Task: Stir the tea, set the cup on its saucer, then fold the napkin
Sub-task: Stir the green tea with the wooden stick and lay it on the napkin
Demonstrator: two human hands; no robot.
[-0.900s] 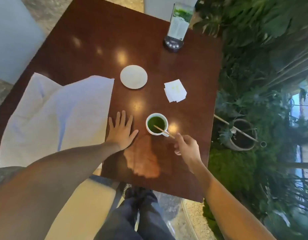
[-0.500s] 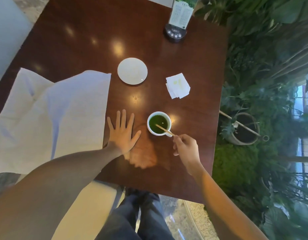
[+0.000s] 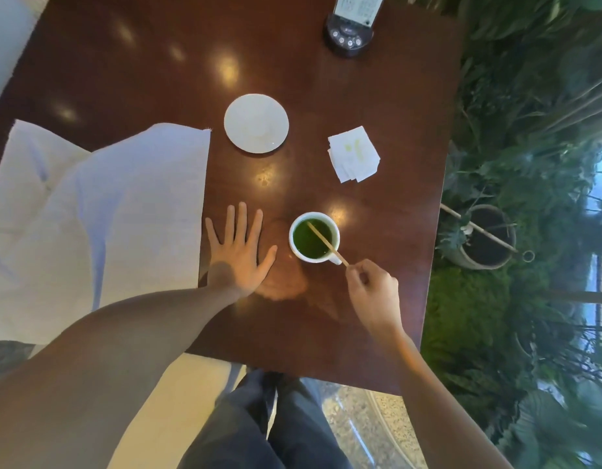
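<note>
A white cup (image 3: 294, 247) of green tea stands on the dark wooden table (image 3: 377, 96). A thin wooden stir stick (image 3: 326, 242) leans in the tea, and my right hand (image 3: 374, 292) pinches its near end just right of the cup. My left hand (image 3: 240, 252) lies flat on the table with fingers spread, left of the cup and not touching it. The white saucer (image 3: 256, 122) sits bare farther back. A large white cloth napkin (image 3: 100, 211) lies spread and rumpled over the table's left side.
A small stack of white paper squares (image 3: 354, 154) lies right of the saucer. A menu stand on a black base (image 3: 349, 38) stands at the far edge. Beyond the table's right edge are plants and a pot (image 3: 485, 238). My legs show below the near edge.
The stick's tip has swung across the tea toward the cup's far left side as my right hand moved. My left hand stays flat. The view has shifted closer.
</note>
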